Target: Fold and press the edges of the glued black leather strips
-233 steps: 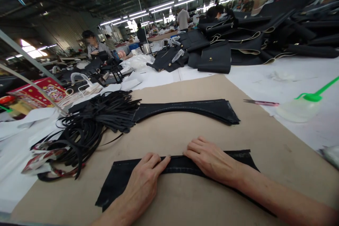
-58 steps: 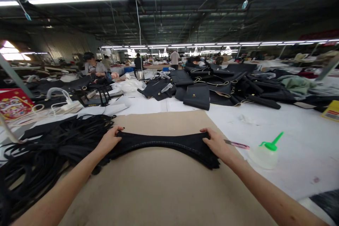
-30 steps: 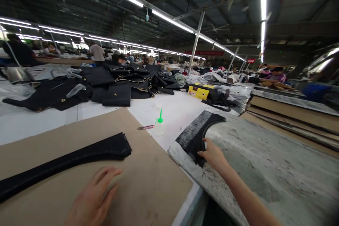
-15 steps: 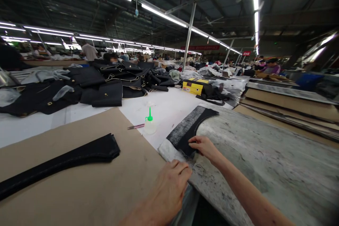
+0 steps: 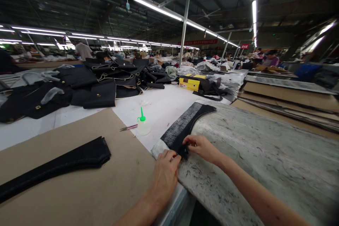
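Observation:
A curved black piece of material (image 5: 185, 127) with a grey fuzzy band along one side lies on a grey, stained board (image 5: 251, 141). Its near end is between my two hands. My right hand (image 5: 201, 147) is closed, thumb and fingers pinching the inner curved edge of the piece. My left hand (image 5: 166, 171) has its curled fingers at the near corner, closed on it; the fingertips are partly hidden. Over on the brown sheet (image 5: 79, 190) to the left lies a long black stack of similar pieces (image 5: 76, 157).
A clear bottle with a green nozzle (image 5: 143, 125) stands on the white tabletop beside small pink-handled snips (image 5: 129, 127). Black bags (image 5: 99, 93) are heaped at the back left. A yellow box (image 5: 189, 84) sits farther back. Cardboard sheets (image 5: 286, 99) are stacked at right.
My left hand has moved forward to the near end of the black piece. My right hand has shifted slightly towards it, still pinching the edge. The view has turned slightly.

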A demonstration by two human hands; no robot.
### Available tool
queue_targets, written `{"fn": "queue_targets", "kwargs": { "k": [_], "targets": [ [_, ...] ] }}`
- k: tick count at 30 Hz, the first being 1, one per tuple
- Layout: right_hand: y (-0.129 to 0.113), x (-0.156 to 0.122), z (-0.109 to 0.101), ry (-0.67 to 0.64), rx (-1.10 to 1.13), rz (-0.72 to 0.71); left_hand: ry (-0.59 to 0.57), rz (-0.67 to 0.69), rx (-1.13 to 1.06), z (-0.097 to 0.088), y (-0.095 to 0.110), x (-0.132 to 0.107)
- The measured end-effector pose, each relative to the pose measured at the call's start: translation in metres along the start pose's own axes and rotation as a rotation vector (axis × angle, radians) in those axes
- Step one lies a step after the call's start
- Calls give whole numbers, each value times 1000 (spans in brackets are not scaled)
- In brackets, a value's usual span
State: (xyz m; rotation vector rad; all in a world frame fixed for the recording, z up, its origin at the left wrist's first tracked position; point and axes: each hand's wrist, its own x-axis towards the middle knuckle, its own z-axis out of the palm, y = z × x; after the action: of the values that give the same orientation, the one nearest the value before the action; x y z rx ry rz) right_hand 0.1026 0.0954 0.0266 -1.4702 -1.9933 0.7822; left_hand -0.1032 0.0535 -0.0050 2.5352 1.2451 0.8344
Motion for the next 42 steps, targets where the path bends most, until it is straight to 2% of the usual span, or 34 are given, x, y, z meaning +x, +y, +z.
{"fn": "queue_targets", "kwargs": {
  "k": [3,5,8,9,10,12,14,16,21,23,26,30,33,35,38,42],
  "targets": [
    [3,3,-1,-19,-20,-34,79,53,51,1,3,-7],
    [5,5,-2,-32,-29,-42,108,152,98,4,10,-11],
    [7,8,-4,-49,-44,-45,55,345,191,16,27,-11],
    [7,8,-5,-56,-50,-48,27,362,237,21,34,-10],
    [7,9,-5,-65,-57,-55,3,338,289,27,41,-7],
    [6,11,-7,-90,-71,-72,-44,198,360,37,55,1],
    [4,12,-8,-114,-80,-92,-97,43,362,44,65,10],
    [1,12,-8,-131,-113,-103,-145,-54,334,48,73,17],
    [-6,9,-14,-121,-430,-163,-125,-185,302,53,81,22],
    [-6,12,-19,-102,-456,-212,-103,-204,275,56,82,22],
    [1,25,-29,3,-256,-246,-89,-233,246,59,81,24],
    [12,54,-41,186,167,-133,-151,-237,246,60,78,28],
    [17,72,-47,231,249,-82,-149,-209,219,55,75,32],
    [21,81,-51,311,300,-59,-167,-209,185,48,74,34],
    [32,91,-62,500,398,-9,-199,-248,137,35,74,36],
    [59,95,-90,790,541,93,-186,-300,39,18,68,42]
  ]
}}
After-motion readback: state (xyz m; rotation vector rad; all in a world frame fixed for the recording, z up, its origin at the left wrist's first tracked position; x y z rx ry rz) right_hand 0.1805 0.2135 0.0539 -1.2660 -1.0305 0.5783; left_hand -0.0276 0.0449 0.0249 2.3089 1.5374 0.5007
